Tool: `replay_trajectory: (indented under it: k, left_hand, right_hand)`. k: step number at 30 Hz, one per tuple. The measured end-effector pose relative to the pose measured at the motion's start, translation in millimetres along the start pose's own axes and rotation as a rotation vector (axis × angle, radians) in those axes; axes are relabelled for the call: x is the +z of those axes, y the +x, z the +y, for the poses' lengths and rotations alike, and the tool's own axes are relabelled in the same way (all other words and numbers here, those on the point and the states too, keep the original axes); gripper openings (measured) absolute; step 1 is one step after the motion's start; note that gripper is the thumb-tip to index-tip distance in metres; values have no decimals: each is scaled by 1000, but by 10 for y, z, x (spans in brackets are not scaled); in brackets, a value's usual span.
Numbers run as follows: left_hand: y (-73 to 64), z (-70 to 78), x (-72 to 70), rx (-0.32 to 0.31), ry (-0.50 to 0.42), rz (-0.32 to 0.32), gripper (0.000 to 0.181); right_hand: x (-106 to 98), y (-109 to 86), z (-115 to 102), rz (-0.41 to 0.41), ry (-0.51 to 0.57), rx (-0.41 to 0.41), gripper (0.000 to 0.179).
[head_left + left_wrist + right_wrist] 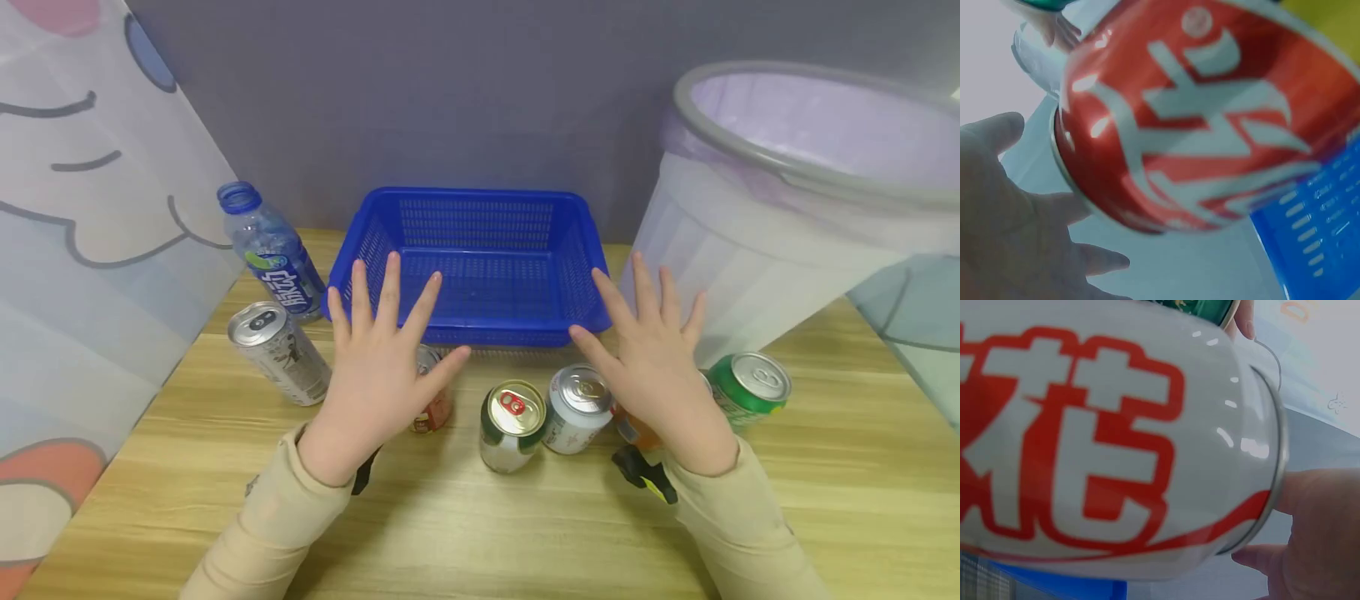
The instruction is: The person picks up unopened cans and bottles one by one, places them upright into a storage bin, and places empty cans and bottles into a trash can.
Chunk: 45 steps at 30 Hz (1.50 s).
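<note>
My left hand [378, 367] is held over the table with its fingers spread, palm down and nothing in it. Partly hidden behind it stands a red can [433, 414], whose side fills much of the left wrist view. My right hand [660, 375] is likewise spread flat and holds nothing. Just left of its thumb is a white can [576, 408], its red lettering large in the right wrist view. An orange can [637, 431] is mostly covered by this hand. Between the hands stands a dark green and pale can [513, 427] with a gold lid.
A blue plastic basket [468, 327] lies at the back middle. Left of it stand an uncapped blue-labelled bottle [273, 267] and a tall silver-white can [281, 354]. At right are a green can [750, 387] and a large white bin [750, 225] with a lilac liner.
</note>
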<state>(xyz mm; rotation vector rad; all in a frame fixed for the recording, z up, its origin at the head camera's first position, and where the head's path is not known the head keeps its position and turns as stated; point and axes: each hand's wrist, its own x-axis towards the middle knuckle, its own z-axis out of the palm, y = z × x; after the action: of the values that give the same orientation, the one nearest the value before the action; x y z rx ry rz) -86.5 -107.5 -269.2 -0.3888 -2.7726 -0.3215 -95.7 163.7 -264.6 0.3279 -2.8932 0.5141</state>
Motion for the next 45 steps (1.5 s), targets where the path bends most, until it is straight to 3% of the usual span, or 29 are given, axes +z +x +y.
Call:
replay_trajectory:
  k: [5, 15, 25, 31, 36, 40, 45]
  left_hand:
    - [14, -74, -54, -37, -11, -14, 77]
    - [127, -284, -156, -124, -108, 27, 67]
    - [300, -470, 59, -151, -92, 40, 53]
    - [357, -594, 213, -101, -76, 75, 46]
    - [400, -674, 328, -90, -118, 47, 43]
    - [410, -716, 417, -83, -97, 48, 44]
    - [423, -745, 485, -1, -36, 91, 43]
  right_hand:
    - [-6, -6, 5, 8, 7, -6, 69]
    - [-9, -10, 11, 48, 26, -41, 68]
    - [-33, -10, 76, 136, 93, -121, 62]
    - [-85, -25, 109, 179, 187, -165, 51]
    - [-96, -37, 121, 178, 256, -164, 46]
    - [-103, -57, 136, 209, 320, -153, 41]
    - [-104, -97, 191, 274, 368, -148, 35]
